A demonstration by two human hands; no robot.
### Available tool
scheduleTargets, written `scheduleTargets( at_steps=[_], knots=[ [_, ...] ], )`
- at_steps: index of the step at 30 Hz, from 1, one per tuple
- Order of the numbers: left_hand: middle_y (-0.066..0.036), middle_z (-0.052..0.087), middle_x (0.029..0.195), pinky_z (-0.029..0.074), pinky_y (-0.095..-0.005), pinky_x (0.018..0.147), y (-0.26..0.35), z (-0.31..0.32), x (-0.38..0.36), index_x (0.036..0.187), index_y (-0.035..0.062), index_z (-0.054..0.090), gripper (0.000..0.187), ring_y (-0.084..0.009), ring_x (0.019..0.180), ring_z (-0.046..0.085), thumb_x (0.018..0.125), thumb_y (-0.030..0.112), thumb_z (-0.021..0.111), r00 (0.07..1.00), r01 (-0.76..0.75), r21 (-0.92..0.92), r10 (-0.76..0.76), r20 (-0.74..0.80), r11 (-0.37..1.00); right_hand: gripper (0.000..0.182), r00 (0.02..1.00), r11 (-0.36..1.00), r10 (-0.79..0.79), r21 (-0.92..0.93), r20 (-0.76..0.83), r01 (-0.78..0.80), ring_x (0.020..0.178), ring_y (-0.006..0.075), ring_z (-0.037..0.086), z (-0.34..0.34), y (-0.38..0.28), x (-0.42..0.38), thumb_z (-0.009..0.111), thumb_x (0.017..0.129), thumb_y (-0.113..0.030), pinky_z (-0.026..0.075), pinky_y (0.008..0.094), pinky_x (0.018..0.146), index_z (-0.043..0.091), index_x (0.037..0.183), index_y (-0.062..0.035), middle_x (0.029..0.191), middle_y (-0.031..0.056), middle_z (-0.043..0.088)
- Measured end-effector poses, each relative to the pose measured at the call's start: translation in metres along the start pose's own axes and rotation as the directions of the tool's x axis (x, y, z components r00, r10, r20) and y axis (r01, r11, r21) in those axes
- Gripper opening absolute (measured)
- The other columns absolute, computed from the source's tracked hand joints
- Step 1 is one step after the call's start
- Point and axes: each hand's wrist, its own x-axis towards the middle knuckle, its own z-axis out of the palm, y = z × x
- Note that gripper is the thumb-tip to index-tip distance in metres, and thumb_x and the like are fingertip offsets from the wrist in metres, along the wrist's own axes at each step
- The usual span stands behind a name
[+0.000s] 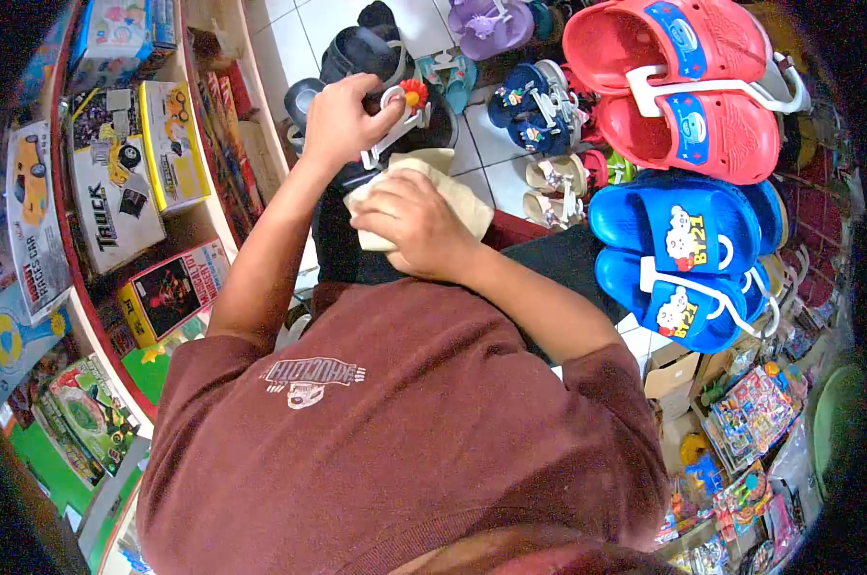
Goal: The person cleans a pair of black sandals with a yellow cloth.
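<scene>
- A person in a maroon shirt (424, 412) works with two bare hands above a white tiled floor (278, 46) crowded with footwear.
- The left hand (349, 120) grasps a white hanger (391, 140), thumb and finger closed at its top, right beside a red-orange flower (415, 94).
- The right hand (416, 228) lies curled over a cream cloth (469, 205), just below the hanger; whether its fingers clench the cloth or only press on it cannot be told.
- Dark shoes (355, 53) sit beyond the left hand, toward the floor's far edge, with purple shoes (494, 31) to their right.
- Navy sandals (513, 103) stand on the floor, right of the hanger.
- Red clogs (748, 153) and blue slippers (635, 213), both on white hangers, fill the floor's right side.
- Along the shelf's (219, 213) left stretch, a truck box (112, 216) stands next to a yellow box (176, 144).
</scene>
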Motion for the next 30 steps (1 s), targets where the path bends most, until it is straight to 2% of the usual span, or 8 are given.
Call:
scheduleTargets(
  at_steps=[2, 5, 10, 13, 21, 25, 28, 30],
  knots=[
    [-0.017, 0.067, 0.082, 0.05, -0.0473, 0.064, -0.001, -0.002, -0.001, 0.084, 0.0057, 0.069, 0.04, -0.0391, 0.077, 0.065, 0.082, 0.045, 0.064, 0.999, 0.009, -0.001, -0.009, 0.031, 1.0, 0.03, 0.999, 0.994, 0.043, 0.1, 0.03, -0.046, 0.101, 0.0286, 0.062, -0.003, 0.018, -0.001, 0.067, 0.064, -0.004, 0.044, 0.0441, 0.096, 0.07, 0.093, -0.0107, 0.095, 0.0069, 0.069],
    [-0.018, 0.063, 0.075, 0.046, -0.0465, 0.06, -0.004, 0.002, -0.002, 0.079, 0.0035, 0.065, 0.041, -0.0382, 0.069, 0.062, 0.083, 0.044, 0.065, 0.999, -0.031, -0.033, 0.03, -0.035, 0.999, 0.016, 0.93, 0.986, 0.152, -0.015, -0.335, -0.166, 0.084, 0.0329, 0.064, -0.025, 0.043, 0.006, 0.062, 0.074, -0.007, 0.047, 0.0454, 0.081, 0.07, 0.087, -0.0132, 0.09, 0.0098, 0.07],
    [-0.018, 0.063, 0.075, 0.046, -0.0465, 0.061, -0.003, 0.007, 0.002, 0.08, 0.0033, 0.065, 0.041, -0.0374, 0.068, 0.063, 0.082, 0.044, 0.067, 0.996, -0.062, -0.017, 0.061, -0.073, 0.998, 0.031, 0.781, 0.856, 0.397, -0.113, -0.482, -0.505, 0.101, 0.036, 0.064, -0.029, 0.101, -0.007, 0.057, 0.082, -0.006, 0.047, 0.0471, 0.093, 0.067, 0.111, -0.003, 0.112, 0.0176, 0.068],
    [-0.018, 0.065, 0.078, 0.047, -0.0464, 0.062, 0.001, 0.005, 0.003, 0.081, 0.0038, 0.067, 0.04, -0.0375, 0.07, 0.064, 0.081, 0.044, 0.067, 1.0, -0.019, 0.011, 0.019, -0.015, 1.0, 0.04, 0.906, 0.911, 0.33, -0.161, -0.265, -0.379, 0.11, 0.0363, 0.063, -0.016, 0.121, -0.012, 0.056, 0.082, -0.006, 0.046, 0.0476, 0.097, 0.064, 0.121, -0.001, 0.123, 0.0192, 0.065],
    [-0.016, 0.066, 0.079, 0.049, -0.045, 0.063, -0.007, 0.004, 0.0, 0.082, 0.0049, 0.069, 0.04, -0.0377, 0.074, 0.064, 0.083, 0.045, 0.064, 0.999, -0.029, -0.047, 0.028, -0.021, 0.998, 0.025, 0.686, 0.688, 0.719, 0.022, 0.112, -0.725, 0.092, 0.0399, 0.068, -0.053, 0.045, -0.003, 0.054, 0.084, -0.007, 0.052, 0.0493, 0.084, 0.072, 0.102, -0.0097, 0.096, 0.0203, 0.07],
    [-0.017, 0.058, 0.071, 0.044, -0.0448, 0.059, -0.014, 0.004, -0.001, 0.073, 0.0022, 0.062, 0.037, -0.0383, 0.067, 0.059, 0.082, 0.038, 0.067, 0.993, -0.106, -0.129, 0.099, -0.063, 0.986, 0.036, 0.67, 0.8, 0.556, 0.097, -0.492, -0.592, 0.101, 0.0378, 0.063, -0.054, 0.08, -0.004, 0.059, 0.077, 0.002, 0.05, 0.0433, 0.091, 0.067, 0.111, -0.0044, 0.109, 0.0181, 0.068],
    [-0.016, 0.05, 0.066, 0.041, -0.0423, 0.056, -0.016, 0.003, -0.004, 0.07, 0.001, 0.056, 0.033, -0.0364, 0.063, 0.055, 0.079, 0.029, 0.072, 0.986, -0.158, -0.175, 0.145, -0.082, 0.972, 0.036, 0.769, 0.902, 0.356, -0.02, -0.531, -0.431, 0.116, 0.0368, 0.059, -0.046, 0.119, -0.004, 0.062, 0.079, -0.003, 0.042, 0.0439, 0.105, 0.068, 0.114, -0.006, 0.122, 0.0179, 0.065],
    [-0.015, 0.047, 0.063, 0.037, -0.0399, 0.054, -0.014, 0.001, -0.004, 0.069, -0.0006, 0.051, 0.033, -0.0335, 0.057, 0.048, 0.078, 0.023, 0.073, 0.968, -0.246, -0.196, 0.231, -0.093, 0.949, 0.033, 0.764, 0.87, 0.492, 0.261, -0.418, -0.418, 0.129, 0.0339, 0.052, -0.029, 0.131, 0.002, 0.064, 0.089, -0.013, 0.034, 0.043, 0.112, 0.067, 0.121, -0.0098, 0.134, 0.0188, 0.059]
  ],
)
